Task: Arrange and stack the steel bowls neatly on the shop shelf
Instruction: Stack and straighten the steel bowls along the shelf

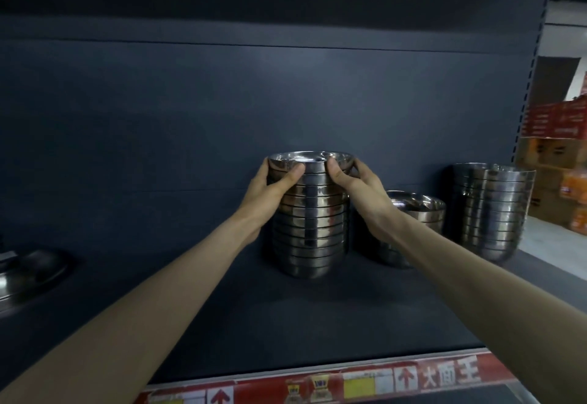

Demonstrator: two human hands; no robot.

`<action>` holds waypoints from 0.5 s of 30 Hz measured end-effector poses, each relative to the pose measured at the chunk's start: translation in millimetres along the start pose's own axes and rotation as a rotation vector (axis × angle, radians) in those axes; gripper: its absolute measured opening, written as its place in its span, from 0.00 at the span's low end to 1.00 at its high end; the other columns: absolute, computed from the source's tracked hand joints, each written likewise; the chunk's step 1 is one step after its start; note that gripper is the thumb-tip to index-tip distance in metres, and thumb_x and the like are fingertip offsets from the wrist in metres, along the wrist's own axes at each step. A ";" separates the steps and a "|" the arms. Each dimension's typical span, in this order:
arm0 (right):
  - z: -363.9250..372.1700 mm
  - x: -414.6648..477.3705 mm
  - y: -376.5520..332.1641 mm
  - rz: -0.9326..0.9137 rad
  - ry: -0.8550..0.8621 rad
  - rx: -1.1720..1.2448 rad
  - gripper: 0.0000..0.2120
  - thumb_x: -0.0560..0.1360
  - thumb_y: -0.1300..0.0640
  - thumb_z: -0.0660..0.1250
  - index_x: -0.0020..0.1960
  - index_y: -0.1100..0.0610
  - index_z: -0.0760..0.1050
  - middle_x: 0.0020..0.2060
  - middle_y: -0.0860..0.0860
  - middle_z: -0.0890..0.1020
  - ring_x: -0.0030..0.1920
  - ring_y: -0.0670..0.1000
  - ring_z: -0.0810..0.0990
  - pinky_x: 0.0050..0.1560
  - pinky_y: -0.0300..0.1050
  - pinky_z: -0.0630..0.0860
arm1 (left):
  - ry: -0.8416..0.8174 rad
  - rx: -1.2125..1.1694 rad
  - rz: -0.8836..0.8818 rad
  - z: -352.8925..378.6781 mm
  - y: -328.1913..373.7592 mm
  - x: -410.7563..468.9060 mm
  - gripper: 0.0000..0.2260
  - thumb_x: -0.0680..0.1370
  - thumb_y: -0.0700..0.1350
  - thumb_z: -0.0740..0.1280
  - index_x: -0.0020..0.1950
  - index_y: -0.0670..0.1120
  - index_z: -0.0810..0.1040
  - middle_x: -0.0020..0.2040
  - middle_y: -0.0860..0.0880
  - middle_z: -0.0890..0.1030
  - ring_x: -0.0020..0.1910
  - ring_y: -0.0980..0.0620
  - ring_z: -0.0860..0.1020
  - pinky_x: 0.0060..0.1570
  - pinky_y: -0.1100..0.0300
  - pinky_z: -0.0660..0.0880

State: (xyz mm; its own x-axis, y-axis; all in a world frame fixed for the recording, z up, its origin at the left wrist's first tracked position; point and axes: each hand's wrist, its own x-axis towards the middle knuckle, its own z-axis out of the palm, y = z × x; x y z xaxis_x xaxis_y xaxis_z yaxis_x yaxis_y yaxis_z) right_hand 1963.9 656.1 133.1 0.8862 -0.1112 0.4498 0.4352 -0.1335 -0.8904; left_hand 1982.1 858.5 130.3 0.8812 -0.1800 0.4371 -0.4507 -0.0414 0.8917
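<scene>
Dark grey shop shelf (222, 308) with a matching back panel (222, 101) and another shelf overhead boxing in the bay. On the deck we have three lots of nested steel bowls, all rims up with the stack axis vertical. The centre stack (309, 232) stands about mid-shelf, set back toward the panel. Its top bowl (309, 158) faces open side up and its inside shows only reflections. Our left hand (270, 190) and right hand (359, 184) both grip the upper bowls of that stack from opposite sides, thumbs on the near face just under the rim, fingers wrapped round the far side. The base of the stack rests on the deck. The short stack (422, 209) sits just beside it on the right, partly hidden behind our right wrist, so we can't tell whether the two touch. The right stack (490, 209) is tall and stands near the shelf's right end, close to the slotted upright (533, 63). At far left a steel tray (31, 273) is cut off by the frame and blurred. A wide gap separates the tray from the centre stack, and a deep band of deck runs from the stacks forward to the red price strip (349, 381) on the front edge. Red and orange cartons (552, 155) are piled beyond the right end.
</scene>
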 end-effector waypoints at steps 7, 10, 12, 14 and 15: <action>9.3 -13.6 21.7 0.015 0.084 -0.141 0.25 0.67 0.23 0.70 0.62 0.27 0.75 0.61 0.40 0.84 0.69 0.54 0.79 0.74 0.63 0.72 | 0.119 0.161 0.022 9.8 -5.2 -15.7 0.36 0.71 0.74 0.72 0.75 0.60 0.73 0.69 0.57 0.82 0.69 0.55 0.79 0.74 0.47 0.74; 12.3 -32.1 19.4 0.027 0.095 -0.150 0.15 0.68 0.26 0.69 0.54 0.18 0.72 0.61 0.40 0.83 0.70 0.55 0.78 0.74 0.64 0.72 | 0.110 0.221 -0.037 9.7 -9.7 -25.0 0.48 0.67 0.81 0.68 0.82 0.61 0.64 0.76 0.56 0.76 0.75 0.52 0.74 0.77 0.43 0.70; 12.3 -44.1 13.6 0.044 0.088 -0.147 0.14 0.67 0.27 0.67 0.52 0.18 0.74 0.58 0.39 0.83 0.69 0.55 0.78 0.74 0.62 0.72 | 0.095 0.237 -0.037 10.8 1.8 -42.3 0.40 0.73 0.75 0.68 0.82 0.61 0.66 0.75 0.57 0.75 0.74 0.53 0.74 0.77 0.46 0.69; 13.9 -56.8 6.0 0.054 0.078 -0.143 0.25 0.65 0.26 0.66 0.61 0.28 0.77 0.59 0.40 0.82 0.68 0.53 0.79 0.75 0.60 0.72 | 0.078 0.242 -0.037 11.5 10.2 -58.6 0.31 0.81 0.66 0.67 0.82 0.59 0.67 0.73 0.59 0.74 0.73 0.54 0.72 0.74 0.52 0.68; 15.7 -62.8 2.1 0.057 0.069 -0.139 0.33 0.65 0.26 0.65 0.68 0.34 0.76 0.62 0.42 0.82 0.69 0.52 0.78 0.75 0.59 0.72 | 0.077 0.250 -0.043 11.5 12.2 -65.1 0.29 0.83 0.64 0.67 0.83 0.58 0.66 0.73 0.58 0.74 0.74 0.54 0.72 0.74 0.52 0.67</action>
State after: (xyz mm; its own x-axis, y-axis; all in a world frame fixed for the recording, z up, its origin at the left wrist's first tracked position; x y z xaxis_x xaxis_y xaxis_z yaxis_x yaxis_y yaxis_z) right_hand 1911.6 678.3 101.9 0.8937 -0.1889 0.4069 0.3543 -0.2592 -0.8985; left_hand 1917.6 858.4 111.4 0.9042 -0.0983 0.4156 -0.4254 -0.2911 0.8569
